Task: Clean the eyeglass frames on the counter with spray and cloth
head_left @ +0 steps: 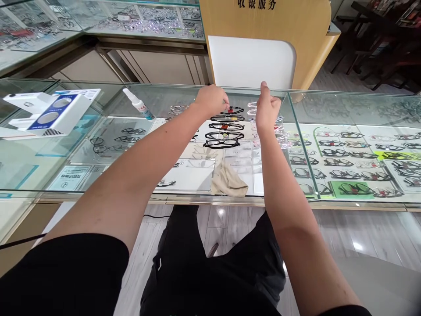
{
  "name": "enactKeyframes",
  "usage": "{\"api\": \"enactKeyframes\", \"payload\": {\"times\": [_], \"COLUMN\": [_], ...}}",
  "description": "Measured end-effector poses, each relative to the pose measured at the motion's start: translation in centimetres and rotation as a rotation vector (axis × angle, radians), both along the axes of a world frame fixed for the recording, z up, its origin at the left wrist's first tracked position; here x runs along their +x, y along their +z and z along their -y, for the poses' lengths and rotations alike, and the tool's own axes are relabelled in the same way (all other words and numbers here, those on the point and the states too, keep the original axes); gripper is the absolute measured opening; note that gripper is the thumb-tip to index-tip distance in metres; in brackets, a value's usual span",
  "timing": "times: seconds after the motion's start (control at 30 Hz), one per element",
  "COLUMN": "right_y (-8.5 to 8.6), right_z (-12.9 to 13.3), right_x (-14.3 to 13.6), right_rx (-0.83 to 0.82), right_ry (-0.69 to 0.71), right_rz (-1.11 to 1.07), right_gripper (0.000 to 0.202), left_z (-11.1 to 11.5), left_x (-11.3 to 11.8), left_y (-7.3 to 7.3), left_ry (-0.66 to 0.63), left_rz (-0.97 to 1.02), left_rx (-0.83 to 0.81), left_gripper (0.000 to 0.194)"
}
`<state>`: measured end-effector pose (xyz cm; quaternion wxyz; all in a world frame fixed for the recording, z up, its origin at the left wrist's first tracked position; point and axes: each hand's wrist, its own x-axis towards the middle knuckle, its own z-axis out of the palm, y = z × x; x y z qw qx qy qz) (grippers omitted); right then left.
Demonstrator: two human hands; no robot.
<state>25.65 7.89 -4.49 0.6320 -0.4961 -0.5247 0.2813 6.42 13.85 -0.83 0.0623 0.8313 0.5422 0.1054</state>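
My left hand (212, 101) reaches to the top of a column of black-framed glasses (223, 135) on the glass counter. Its fingers are bent together at the left end of the topmost black pair (236, 109); whether they grip it is too small to tell. To the right, my right hand (267, 107) is closed with the thumb up, over a column of clear and pinkish glasses (282, 135). What its fingers hold, if anything, is hidden. A beige cloth (228, 181) lies crumpled near the counter's front edge.
On the counter (184, 199) a white spray bottle (140, 105) lies left of my left hand, with a white and blue box (54, 114) farther left. Many glasses (338, 162) are under the glass at right. Beyond the counter stands a wooden desk (263, 24) with a white panel.
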Motion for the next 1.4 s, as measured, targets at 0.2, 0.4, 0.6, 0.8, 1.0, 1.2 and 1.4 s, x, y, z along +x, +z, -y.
{"api": "enactKeyframes", "payload": {"times": [0.2, 0.4, 0.6, 0.8, 1.0, 1.2, 1.4], "right_y": [-0.4, -0.6, 0.7, 1.3, 1.7, 3.5, 3.5], "right_z": [0.4, 0.1, 0.8, 2.0, 2.6, 4.3, 5.1], "right_x": [-0.3, -1.1, -2.3, -2.9, -2.4, -4.2, -5.0], "right_rx": [0.04, 0.057, 0.039, 0.04, -0.095, -0.225, -0.235], "right_ry": [-0.019, 0.01, 0.127, 0.147, 0.36, 0.719, 0.827], "right_rz": [0.017, -0.025, -0.012, 0.012, -0.173, -0.396, -0.53], "right_gripper": [0.063, 0.071, 0.074, 0.079, 0.079, 0.045, 0.036], "left_z": [6.1, 11.1, 12.2, 12.5, 12.3, 12.3, 11.0], "left_x": [-5.9, -14.5, -17.7, -17.7, -17.0, -11.4, -6.6], "left_y": [1.2, 0.2, 0.1, 0.2, 0.9, 2.0, 1.0], "left_ry": [0.063, 0.106, 0.105, 0.011, -0.016, 0.036, -0.007], "left_rz": [0.152, 0.009, -0.171, -0.155, 0.123, 0.9, 1.284], "left_rx": [0.037, -0.036, -0.043, -0.029, -0.034, -0.104, -0.097], "left_gripper": [0.039, 0.035, 0.03, 0.026, 0.012, 0.026, 0.041]}}
